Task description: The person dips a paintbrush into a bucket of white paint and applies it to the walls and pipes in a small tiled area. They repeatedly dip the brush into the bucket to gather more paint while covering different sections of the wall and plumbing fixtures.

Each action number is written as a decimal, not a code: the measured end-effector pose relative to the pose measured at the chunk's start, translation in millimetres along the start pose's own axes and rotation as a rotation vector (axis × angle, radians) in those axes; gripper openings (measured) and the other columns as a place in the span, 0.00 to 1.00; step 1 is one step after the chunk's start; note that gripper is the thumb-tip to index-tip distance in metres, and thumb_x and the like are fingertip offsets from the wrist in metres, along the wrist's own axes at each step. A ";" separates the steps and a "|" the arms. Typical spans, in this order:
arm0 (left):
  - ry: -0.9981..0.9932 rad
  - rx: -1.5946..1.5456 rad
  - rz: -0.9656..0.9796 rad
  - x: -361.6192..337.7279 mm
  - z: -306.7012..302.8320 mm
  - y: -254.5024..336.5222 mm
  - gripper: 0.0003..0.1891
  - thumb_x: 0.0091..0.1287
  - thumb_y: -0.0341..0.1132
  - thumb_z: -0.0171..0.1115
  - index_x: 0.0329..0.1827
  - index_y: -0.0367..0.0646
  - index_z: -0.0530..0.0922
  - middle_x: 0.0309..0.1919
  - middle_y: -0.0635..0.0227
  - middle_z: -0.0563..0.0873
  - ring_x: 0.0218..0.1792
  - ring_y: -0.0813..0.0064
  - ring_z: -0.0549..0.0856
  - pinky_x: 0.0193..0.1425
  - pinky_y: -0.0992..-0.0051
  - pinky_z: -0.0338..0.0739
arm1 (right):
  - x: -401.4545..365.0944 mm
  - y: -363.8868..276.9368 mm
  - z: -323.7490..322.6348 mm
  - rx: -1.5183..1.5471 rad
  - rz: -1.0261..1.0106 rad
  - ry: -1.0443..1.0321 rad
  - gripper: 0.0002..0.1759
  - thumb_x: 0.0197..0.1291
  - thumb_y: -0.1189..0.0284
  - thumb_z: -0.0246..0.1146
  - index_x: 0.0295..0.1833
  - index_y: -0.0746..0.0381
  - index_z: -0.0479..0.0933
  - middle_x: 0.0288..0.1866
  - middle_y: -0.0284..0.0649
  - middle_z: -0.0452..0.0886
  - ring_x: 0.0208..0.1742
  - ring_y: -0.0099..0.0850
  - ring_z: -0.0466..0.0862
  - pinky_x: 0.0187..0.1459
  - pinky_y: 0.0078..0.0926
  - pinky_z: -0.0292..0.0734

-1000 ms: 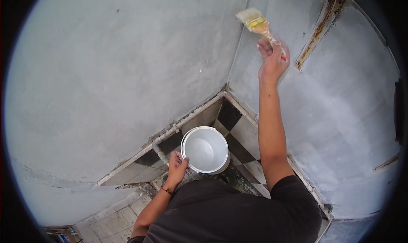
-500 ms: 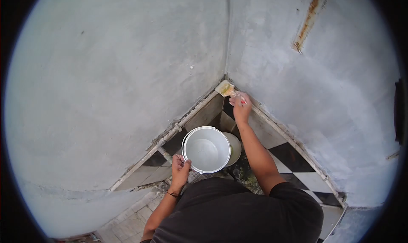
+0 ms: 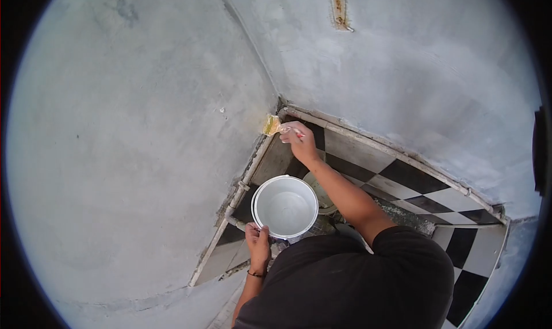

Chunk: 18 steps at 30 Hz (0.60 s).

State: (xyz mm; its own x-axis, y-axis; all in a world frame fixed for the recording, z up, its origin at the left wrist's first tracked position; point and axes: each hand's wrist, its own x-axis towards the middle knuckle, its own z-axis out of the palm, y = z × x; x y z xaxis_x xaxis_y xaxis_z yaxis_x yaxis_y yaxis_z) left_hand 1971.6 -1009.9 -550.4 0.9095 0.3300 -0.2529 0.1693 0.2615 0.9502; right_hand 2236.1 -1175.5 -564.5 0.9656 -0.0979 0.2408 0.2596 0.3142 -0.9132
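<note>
My right hand (image 3: pixel 300 140) is closed around the handle of a paintbrush (image 3: pixel 271 125), reaching toward the corner. The brush's pale bristles lie against the lower edge of the left wall (image 3: pixel 161 127), just above a pipe. My left hand (image 3: pixel 258 245) grips the near-left rim of a white bucket (image 3: pixel 286 207), thumb at the edge and fingers below it. The bucket tilts toward me, and a whitish layer shows at its bottom.
A pale pipe (image 3: pixel 368 142) runs along both walls above black and white tiles (image 3: pixel 414 176). Behind the white bucket stands another round container (image 3: pixel 322 194), partly hidden. A rusty strip (image 3: pixel 339 7) is fixed high on the right wall (image 3: pixel 402 58).
The brush has moved from the corner onto the left wall, its bristles now pointing left. My view has turned to the right; the bucket stays in my left hand.
</note>
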 end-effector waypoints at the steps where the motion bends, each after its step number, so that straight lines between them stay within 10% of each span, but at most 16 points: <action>1: -0.006 -0.009 0.008 -0.3 0.2 -0.2 0.08 0.69 0.26 0.56 0.41 0.44 0.65 0.30 0.70 0.76 0.25 0.85 0.74 0.27 0.81 0.71 | -1.6 -3.9 -4.8 0.104 0.017 0.029 0.07 0.67 0.78 0.56 0.46 0.65 0.79 0.35 0.39 0.83 0.35 0.23 0.84 0.37 0.20 0.80; 4: -0.004 -0.006 0.015 -1.5 0.7 1.5 0.08 0.69 0.26 0.56 0.41 0.44 0.65 0.31 0.70 0.76 0.26 0.85 0.74 0.27 0.81 0.71 | -4.9 -5.8 -16.5 0.183 -0.022 0.089 0.07 0.65 0.78 0.58 0.47 0.64 0.79 0.36 0.41 0.84 0.36 0.26 0.85 0.38 0.24 0.80; 7: 0.000 -0.019 0.008 -2.2 -5.5 0.6 0.08 0.69 0.25 0.56 0.42 0.44 0.65 0.33 0.70 0.76 0.28 0.84 0.75 0.30 0.80 0.72 | -10.2 -6.8 -13.0 -0.367 -0.356 0.090 0.10 0.60 0.78 0.62 0.48 0.62 0.79 0.42 0.50 0.83 0.39 0.42 0.85 0.41 0.33 0.78; 18: -0.005 -0.077 0.043 -19.5 -0.3 27.3 0.07 0.68 0.23 0.54 0.46 0.40 0.67 0.40 0.65 0.79 0.37 0.79 0.80 0.42 0.78 0.77 | -43.2 -3.7 -21.1 -0.279 -0.259 -0.351 0.09 0.61 0.77 0.63 0.46 0.64 0.81 0.41 0.46 0.85 0.41 0.36 0.86 0.43 0.30 0.78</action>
State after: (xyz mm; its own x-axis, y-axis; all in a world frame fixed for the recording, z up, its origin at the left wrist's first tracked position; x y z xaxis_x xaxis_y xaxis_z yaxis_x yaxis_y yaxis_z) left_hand 1958.4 -1008.9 -519.5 0.9172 0.3381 -0.2110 0.1004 0.3164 0.9433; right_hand 2193.2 -1192.4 -578.4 0.8288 0.1989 0.5230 0.5238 0.0531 -0.8502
